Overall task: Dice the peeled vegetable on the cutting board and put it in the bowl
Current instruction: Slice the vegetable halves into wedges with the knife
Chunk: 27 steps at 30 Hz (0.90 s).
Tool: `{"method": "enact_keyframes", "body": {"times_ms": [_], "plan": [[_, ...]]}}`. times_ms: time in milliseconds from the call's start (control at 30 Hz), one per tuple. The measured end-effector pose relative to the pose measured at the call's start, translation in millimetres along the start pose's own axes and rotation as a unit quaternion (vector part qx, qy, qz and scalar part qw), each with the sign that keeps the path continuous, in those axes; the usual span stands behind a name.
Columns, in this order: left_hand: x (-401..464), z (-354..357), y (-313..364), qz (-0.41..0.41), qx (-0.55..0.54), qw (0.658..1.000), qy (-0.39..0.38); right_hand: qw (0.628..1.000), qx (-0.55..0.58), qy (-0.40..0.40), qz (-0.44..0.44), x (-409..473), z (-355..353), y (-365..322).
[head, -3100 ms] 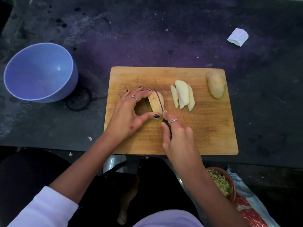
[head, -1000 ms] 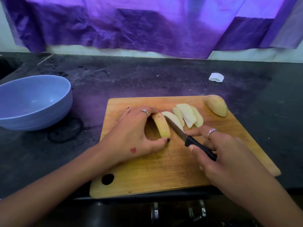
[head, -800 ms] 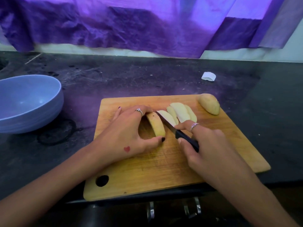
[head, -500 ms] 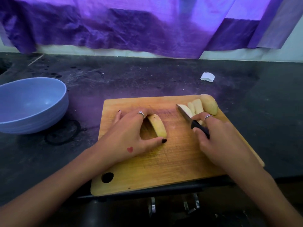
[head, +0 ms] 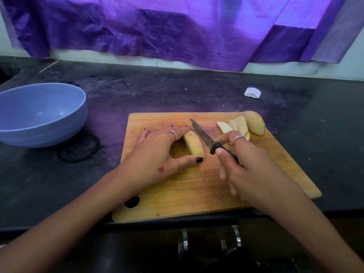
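A wooden cutting board (head: 197,190) lies on the dark counter. My left hand (head: 157,154) holds a peeled potato piece (head: 194,143) between fingers and thumb near the board's middle. My right hand (head: 250,164) grips a black-handled knife (head: 208,137), its blade pointing up-left just right of that piece, not touching it. Several cut slices (head: 234,126) lean against a potato half (head: 255,123) at the board's far right corner. A blue bowl (head: 39,115), with nothing in it, stands on the counter to the left.
A small white scrap (head: 252,93) lies on the counter behind the board. Purple cloth (head: 177,32) hangs along the back wall. The board's near edge overhangs the counter front, with metal handles (head: 208,243) below.
The right hand pushed the cut slices right against the potato half, then brought the knife back beside the piece that my left hand holds. The view has tilted up since the oldest frame.
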<state>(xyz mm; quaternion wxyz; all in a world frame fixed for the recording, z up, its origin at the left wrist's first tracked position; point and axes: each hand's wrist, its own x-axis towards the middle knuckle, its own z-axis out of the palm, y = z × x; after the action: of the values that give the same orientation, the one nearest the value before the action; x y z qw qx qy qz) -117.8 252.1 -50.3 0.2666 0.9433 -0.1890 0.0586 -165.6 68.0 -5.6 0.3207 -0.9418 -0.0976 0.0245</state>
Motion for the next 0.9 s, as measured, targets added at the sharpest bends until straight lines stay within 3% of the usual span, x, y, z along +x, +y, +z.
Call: {"method": "enact_keyframes", "body": {"times_ms": [433, 900], "plan": [[-1.9, -2.6, 7.4, -0.054, -0.083, 0.994, 0.045, 0.999, -0.044, -0.019, 0.018, 2.5, -12.7, -19.1], [-2.3, -6.4, 16.5, -0.058, -0.069, 0.995, 0.052, 0.993, -0.112, -0.021, 0.021, 0.6, -17.8, -27.5]]}}
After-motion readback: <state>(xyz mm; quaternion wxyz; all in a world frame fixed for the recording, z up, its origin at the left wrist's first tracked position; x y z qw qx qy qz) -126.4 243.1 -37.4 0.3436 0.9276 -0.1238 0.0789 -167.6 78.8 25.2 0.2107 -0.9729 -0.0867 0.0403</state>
